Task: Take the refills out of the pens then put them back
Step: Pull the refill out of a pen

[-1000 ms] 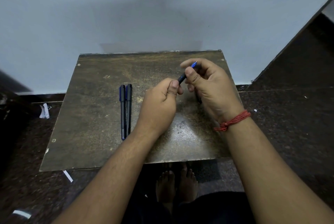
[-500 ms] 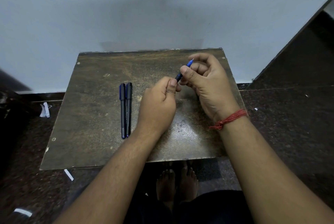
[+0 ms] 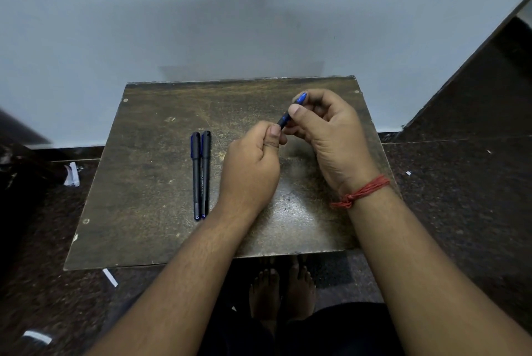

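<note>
Blue pen [image 3: 290, 114]: both ends gripped, left hand [image 3: 250, 165] and right hand [image 3: 331, 131]; seemingly unscrewing. Next: pull the halves apart, straight.

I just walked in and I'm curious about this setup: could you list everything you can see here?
Pens on the table: two, black with blue trim, side by side, left of the hands.
Held pen: one, dark with blue tip, between both hands.
Table: one, worn brown, against the wall.
Paper scraps: several, white, on the dark floor.
Thread band: one, red, on right wrist.
Feet: two, bare, under the table edge.
Left hand: grips pen's lower end.
Right hand: pinches pen's upper part.
</note>
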Available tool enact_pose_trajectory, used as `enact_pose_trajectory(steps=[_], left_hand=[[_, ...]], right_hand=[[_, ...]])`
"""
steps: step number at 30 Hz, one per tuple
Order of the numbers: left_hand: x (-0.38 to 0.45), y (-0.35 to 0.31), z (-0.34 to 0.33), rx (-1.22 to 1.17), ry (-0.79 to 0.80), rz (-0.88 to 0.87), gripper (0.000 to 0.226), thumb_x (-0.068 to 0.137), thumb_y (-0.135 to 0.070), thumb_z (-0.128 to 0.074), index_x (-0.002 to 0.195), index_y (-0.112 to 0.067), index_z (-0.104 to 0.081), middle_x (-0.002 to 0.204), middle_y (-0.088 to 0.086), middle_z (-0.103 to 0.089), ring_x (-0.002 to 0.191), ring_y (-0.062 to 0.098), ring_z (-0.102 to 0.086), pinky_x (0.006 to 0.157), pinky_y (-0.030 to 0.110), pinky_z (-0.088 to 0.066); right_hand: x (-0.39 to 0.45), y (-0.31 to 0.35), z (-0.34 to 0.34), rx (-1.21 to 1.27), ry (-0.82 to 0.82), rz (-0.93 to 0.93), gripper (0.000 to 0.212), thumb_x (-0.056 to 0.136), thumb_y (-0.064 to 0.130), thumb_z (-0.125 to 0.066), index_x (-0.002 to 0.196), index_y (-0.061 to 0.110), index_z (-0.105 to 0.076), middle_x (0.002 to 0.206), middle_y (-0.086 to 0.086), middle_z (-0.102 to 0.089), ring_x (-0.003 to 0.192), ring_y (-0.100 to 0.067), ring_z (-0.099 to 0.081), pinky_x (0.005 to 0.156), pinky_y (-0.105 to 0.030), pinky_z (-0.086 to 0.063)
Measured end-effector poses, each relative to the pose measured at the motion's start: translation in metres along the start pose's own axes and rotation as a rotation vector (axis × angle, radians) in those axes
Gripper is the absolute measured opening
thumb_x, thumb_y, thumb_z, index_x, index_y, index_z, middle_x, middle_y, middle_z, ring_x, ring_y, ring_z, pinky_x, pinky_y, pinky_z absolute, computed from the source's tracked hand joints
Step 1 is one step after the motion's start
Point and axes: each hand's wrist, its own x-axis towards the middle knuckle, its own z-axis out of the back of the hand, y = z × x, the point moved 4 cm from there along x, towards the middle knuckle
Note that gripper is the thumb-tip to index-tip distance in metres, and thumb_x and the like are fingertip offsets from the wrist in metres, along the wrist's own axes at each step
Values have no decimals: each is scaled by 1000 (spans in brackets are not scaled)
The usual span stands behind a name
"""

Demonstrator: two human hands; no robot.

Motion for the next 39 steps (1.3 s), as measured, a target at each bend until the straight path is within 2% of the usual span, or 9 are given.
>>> enact_pose_trajectory(steps=[4,9,15,21,26,28,31,33,39], left_hand=[[0,2,-1,-8,7,1,30,107,-30,-43,87,-23,-64,59,-7,-50,54,5,-45,47,22,-27],[0,1,-2,9,7,-10,28,106,-30,-44,84,-27,-61,57,-6,-51,54,5,-47,47,21,-28],[-1,1,-2,6,8,-8,28,106,-29,-45,84,-27,-61,52,-13,-46,50,2,-45,45,19,-26],[0,2,-2,13,4,1,29,106,-30,-44,86,-23,-63,58,-6,-51,52,6,-45,46,23,-27],[0,2,-1,25,8,7,29,106,-30,-43,86,-25,-62,56,-10,-48,54,4,-46,47,21,-29],[-1,1,-1,23,4,2,29,106,-30,-43,86,-25,-62,58,-9,-52,56,5,-49,48,22,-31],[-1,1,-2,27,0,-9,30,106,-32,-42,87,-23,-64,63,-5,-58,61,9,-51,51,27,-34],[-1,2,-2,29,2,-7,30,106,-32,-42,87,-23,-63,61,-8,-56,58,7,-50,49,26,-32],[0,4,-2,35,1,-8,31,106,-33,-42,87,-22,-64,55,-11,-47,50,4,-44,47,26,-26]], right_hand=[[0,0,-1,67,27,-28,19,90,2,-63,107,11,-66,100,-10,-73,97,-23,-70,83,-35,-56],[1,-2,1,-1,-27,-20,6,90,10,-71,92,13,-67,80,-2,-69,74,-19,-66,75,-36,-56],[0,0,2,109,1,-45,19,89,5,-63,107,9,-66,99,-10,-73,94,-21,-69,83,-35,-55],[1,-1,2,-32,-35,-15,10,89,10,-73,91,12,-64,76,-2,-68,69,-17,-64,67,-32,-55],[1,-1,2,62,10,-35,15,91,1,-64,103,9,-68,95,-8,-73,90,-22,-70,81,-37,-56],[0,1,1,47,-9,-32,14,90,8,-69,103,11,-66,97,-10,-71,88,-21,-69,75,-34,-57],[-1,1,1,-42,-39,-7,13,88,15,-74,92,14,-62,80,-1,-68,72,-15,-63,59,-28,-50],[0,1,1,-53,-38,-6,11,89,12,-73,90,13,-62,75,1,-68,68,-15,-62,57,-29,-48],[-1,2,1,48,-10,-34,12,90,7,-66,102,11,-67,96,-12,-73,88,-22,-69,64,-30,-50]])
